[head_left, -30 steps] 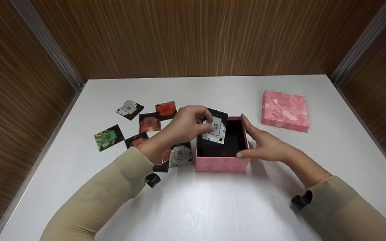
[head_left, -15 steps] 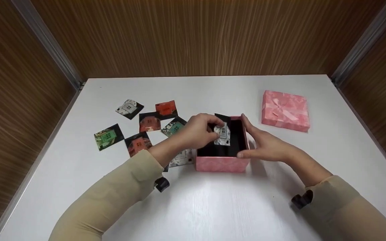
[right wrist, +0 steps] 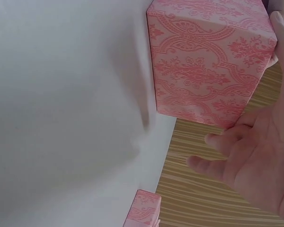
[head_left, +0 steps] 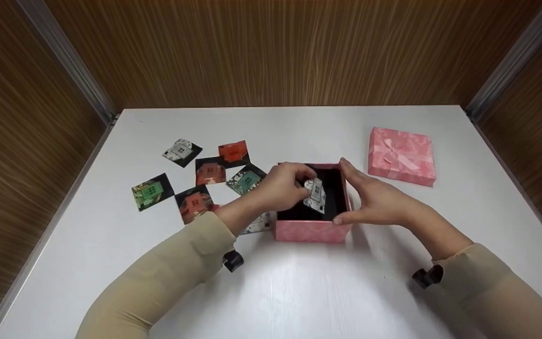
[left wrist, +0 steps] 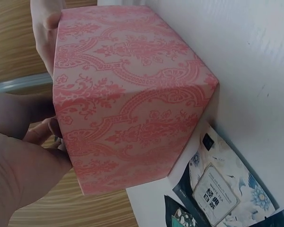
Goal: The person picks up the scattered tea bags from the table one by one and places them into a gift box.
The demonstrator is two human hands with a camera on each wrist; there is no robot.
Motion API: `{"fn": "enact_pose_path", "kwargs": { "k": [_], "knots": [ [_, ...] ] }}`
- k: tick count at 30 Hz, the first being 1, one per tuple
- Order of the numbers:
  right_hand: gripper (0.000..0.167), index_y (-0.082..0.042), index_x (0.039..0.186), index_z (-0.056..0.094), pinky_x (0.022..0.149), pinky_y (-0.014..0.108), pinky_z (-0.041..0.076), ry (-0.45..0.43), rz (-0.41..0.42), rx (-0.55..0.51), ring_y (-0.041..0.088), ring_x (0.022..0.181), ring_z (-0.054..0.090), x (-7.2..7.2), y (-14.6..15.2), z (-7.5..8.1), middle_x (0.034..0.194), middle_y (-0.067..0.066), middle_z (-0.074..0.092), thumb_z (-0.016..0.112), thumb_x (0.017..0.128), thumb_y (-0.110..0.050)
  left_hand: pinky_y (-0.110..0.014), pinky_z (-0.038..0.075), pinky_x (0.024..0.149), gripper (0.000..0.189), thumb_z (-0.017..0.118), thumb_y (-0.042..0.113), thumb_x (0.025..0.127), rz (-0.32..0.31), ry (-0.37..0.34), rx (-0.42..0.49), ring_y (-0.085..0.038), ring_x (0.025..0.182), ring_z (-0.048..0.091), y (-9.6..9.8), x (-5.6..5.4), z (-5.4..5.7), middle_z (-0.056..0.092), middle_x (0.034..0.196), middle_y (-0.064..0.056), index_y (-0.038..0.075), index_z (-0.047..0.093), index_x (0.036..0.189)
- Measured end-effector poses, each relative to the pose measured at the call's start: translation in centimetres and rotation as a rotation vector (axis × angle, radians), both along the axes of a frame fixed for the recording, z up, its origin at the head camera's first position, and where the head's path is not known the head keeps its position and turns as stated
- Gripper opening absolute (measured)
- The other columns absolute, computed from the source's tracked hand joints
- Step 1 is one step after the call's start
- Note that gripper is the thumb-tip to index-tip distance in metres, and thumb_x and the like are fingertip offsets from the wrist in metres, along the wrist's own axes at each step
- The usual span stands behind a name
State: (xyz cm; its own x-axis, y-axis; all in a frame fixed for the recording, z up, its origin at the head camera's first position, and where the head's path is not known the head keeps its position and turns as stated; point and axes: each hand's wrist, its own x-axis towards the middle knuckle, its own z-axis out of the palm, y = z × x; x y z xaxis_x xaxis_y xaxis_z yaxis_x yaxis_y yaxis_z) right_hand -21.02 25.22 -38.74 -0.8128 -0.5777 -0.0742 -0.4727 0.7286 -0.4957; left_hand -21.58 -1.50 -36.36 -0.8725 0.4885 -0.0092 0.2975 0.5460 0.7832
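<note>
My left hand (head_left: 278,187) reaches over the left wall of an open pink gift box (head_left: 311,232) and pinches a white-and-black tea sachet (head_left: 315,197) inside it. The sachet tilts against the dark interior; its lower part is partly in shadow. At the box's right side my right hand (head_left: 384,200) holds it, thumb on the front corner and fingers at the back corner. The right wrist view shows some fingers of that hand extended past the patterned box wall (right wrist: 199,66). In the left wrist view the box hides the left fingertips and the held sachet.
Several tea sachets lie spread left of the box: a green one (head_left: 152,191), a white one (head_left: 182,152), red ones (head_left: 195,203) and a teal one (head_left: 246,179). A "white tea" sachet (left wrist: 227,189) lies beside the box. The bow-printed pink lid (head_left: 402,156) lies at the back right.
My left hand has moved right and slightly down, taking the white sachet from above the box's left part down into it. My right hand has kept its hold on the box.
</note>
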Motion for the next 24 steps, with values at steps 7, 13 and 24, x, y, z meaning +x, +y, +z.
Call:
{"fn": "enact_pose_path", "kwargs": {
  "k": [7, 13, 24],
  "knots": [
    [0.135, -0.008, 0.171, 0.003, 0.121, 0.055, 0.033, 0.0, -0.008, -0.003, 0.035, 0.157, 0.027, 0.1, 0.0, -0.1, 0.177, 0.015, 0.008, 0.083, 0.08, -0.069, -0.029, 0.054, 0.092, 0.033, 0.074, -0.003, 0.093, 0.016, 0.007, -0.025, -0.016, 0.1, 0.065, 1.4, -0.2, -0.4, 0.075, 0.114, -0.011, 0.0, 0.074, 0.126],
    [0.136, -0.009, 0.171, 0.002, 0.123, 0.054, 0.031, -0.015, -0.011, -0.024, 0.033, 0.157, 0.026, 0.0, 0.0, -0.5, 0.177, 0.014, 0.008, 0.084, 0.08, -0.068, -0.028, 0.053, 0.095, 0.033, 0.076, -0.001, 0.093, 0.029, 0.024, -0.087, -0.018, 0.105, 0.067, 2.5, -0.6, -1.1, 0.076, 0.116, -0.01, 0.0, 0.075, 0.125],
    [0.137, -0.011, 0.171, -0.001, 0.124, 0.054, 0.028, -0.039, -0.018, -0.046, 0.032, 0.158, 0.023, 0.1, 0.1, -0.6, 0.176, 0.014, 0.009, 0.085, 0.08, -0.067, -0.031, 0.05, 0.104, 0.04, 0.072, -0.007, 0.09, 0.024, 0.02, -0.225, -0.023, 0.122, 0.065, 3.4, -1.1, -1.7, 0.074, 0.126, -0.01, 0.003, 0.074, 0.129]
  ]
}}
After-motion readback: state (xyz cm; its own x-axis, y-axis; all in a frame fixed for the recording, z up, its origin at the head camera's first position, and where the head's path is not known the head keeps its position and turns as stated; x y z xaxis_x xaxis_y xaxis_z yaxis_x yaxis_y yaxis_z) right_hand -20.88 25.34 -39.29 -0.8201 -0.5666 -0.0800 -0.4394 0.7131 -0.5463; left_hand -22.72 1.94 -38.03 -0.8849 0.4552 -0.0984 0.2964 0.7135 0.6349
